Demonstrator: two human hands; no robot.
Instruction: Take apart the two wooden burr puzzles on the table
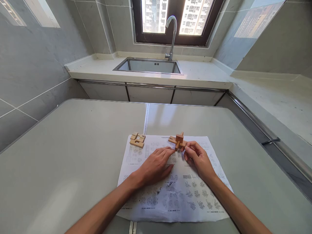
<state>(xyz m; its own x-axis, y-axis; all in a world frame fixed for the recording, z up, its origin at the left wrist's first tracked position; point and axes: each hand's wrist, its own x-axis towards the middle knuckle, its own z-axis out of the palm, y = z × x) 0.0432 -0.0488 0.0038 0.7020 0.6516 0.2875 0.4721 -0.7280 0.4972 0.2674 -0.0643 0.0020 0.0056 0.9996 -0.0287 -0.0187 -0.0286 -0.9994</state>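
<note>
A wooden burr puzzle (178,141) of crossed sticks stands near the far edge of a printed instruction sheet (175,191) on the table. My right hand (198,159) pinches the puzzle's right end between thumb and fingers. My left hand (156,165) lies flat on the sheet with its fingers stretched toward the puzzle's left side, the fingertips just short of it. A second, paler wooden puzzle (137,139) lies at the sheet's far left corner, apart from both hands.
The grey table (73,156) has a seam down its middle. Beyond it runs a white counter (204,73) with a steel sink (148,65) and a curved tap (172,35) under a window. Tiled walls close in on both sides.
</note>
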